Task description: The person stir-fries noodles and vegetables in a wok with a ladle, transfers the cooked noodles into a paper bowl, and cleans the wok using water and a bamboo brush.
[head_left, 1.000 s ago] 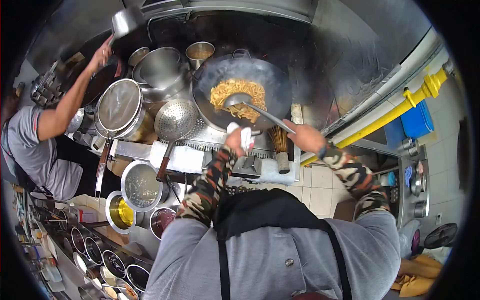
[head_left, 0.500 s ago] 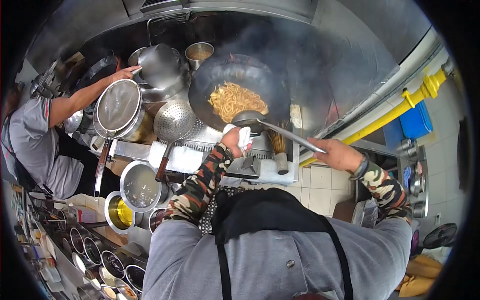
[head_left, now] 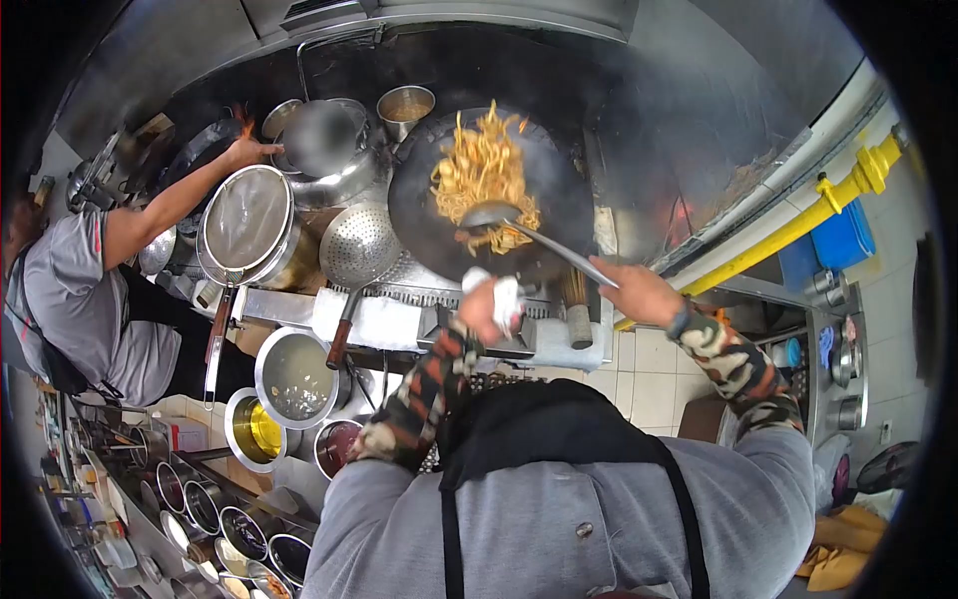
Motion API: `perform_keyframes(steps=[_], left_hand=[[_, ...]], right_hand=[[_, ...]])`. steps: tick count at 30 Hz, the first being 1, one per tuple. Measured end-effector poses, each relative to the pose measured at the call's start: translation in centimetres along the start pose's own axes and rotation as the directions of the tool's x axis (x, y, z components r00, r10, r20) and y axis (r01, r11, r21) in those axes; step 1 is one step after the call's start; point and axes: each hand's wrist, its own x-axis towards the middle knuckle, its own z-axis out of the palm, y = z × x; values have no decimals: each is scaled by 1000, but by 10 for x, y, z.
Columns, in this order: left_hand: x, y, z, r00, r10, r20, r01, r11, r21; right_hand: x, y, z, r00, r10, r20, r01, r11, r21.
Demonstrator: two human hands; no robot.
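Observation:
My right hand [head_left: 640,294] is closed around the long metal handle of a ladle [head_left: 490,213]. The ladle's bowl is over the dark wok [head_left: 419,225], against the lower part of a heap of noodles [head_left: 484,170]. The noodles are stretched upward toward the wok's far rim, some of them tossed up and blurred. At the wok's near rim my left hand [head_left: 481,311] is closed on a folded white cloth [head_left: 508,300]. The hand is slightly smeared by motion, and whatever part of the wok lies under the cloth is hidden.
A bamboo brush [head_left: 578,309] stands right of my left hand. A perforated strainer [head_left: 359,245] and a mesh sieve [head_left: 247,218] lie to the left. A co-worker's arm [head_left: 170,205] reaches toward a steel pot [head_left: 344,180]. Flames [head_left: 242,120] show behind. A yellow pipe [head_left: 788,250] runs along the right.
The noodles have risen and spread toward the wok's far side. The ladle has moved up over the wok, and my right hand has shifted slightly left and up. My left hand is lower in view.

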Motion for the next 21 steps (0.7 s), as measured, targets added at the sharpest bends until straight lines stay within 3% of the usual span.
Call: perform_keyframes(steps=[1,3,5,6,7,8,9,10,11,13,14,15,17,19,21], left_hand=[[16,18,-11,998,-38,59,38,999,-8],[32,15,-24,997,62,-52,-61,998,33],[23,-4,-26,991,-131,-28,130,991,-42],[-1,-7,7,971,-166,-174,161,986,-46],[-26,1,39,955,-217,-201,221,975,-1],[-19,7,38,968,-233,-90,232,973,-17],[-9,15,34,969,-247,20,248,968,-34],[5,24,23,977,-215,3,214,971,-110],[20,31,5,985,-138,100,143,988,-50],[44,15,-28,998,48,29,-51,992,114],[39,-4,-35,998,70,2,-70,995,67],[35,-31,-43,993,48,-107,-51,998,-24],[14,-70,-50,982,-3,-187,31,988,150],[-8,-69,-37,989,-138,-45,141,987,75],[-21,-31,0,996,-54,-65,52,998,-45]], right_hand=[[8,-6,8,1000,5,1,-5,1000,4],[28,-10,19,993,120,-23,-121,991,-53],[22,-14,6,993,107,-42,-110,991,-78],[13,-13,-5,998,46,-41,-49,995,-87],[6,-8,-10,999,-15,-32,12,995,-96],[6,6,-8,990,-131,-56,125,987,-97],[13,6,-4,991,-125,-44,121,989,-88],[24,2,-1,999,-39,-18,38,995,-89],[37,1,1,999,44,-2,-44,994,-99],[59,6,17,997,41,-66,-49,991,-122],[63,4,20,991,72,-114,-84,991,-102],[68,3,17,981,101,-165,-116,990,-86],[48,-8,0,972,134,-192,-146,988,-52],[24,0,-8,960,28,-278,-14,998,53],[1,15,-12,975,40,-220,-19,995,96]])
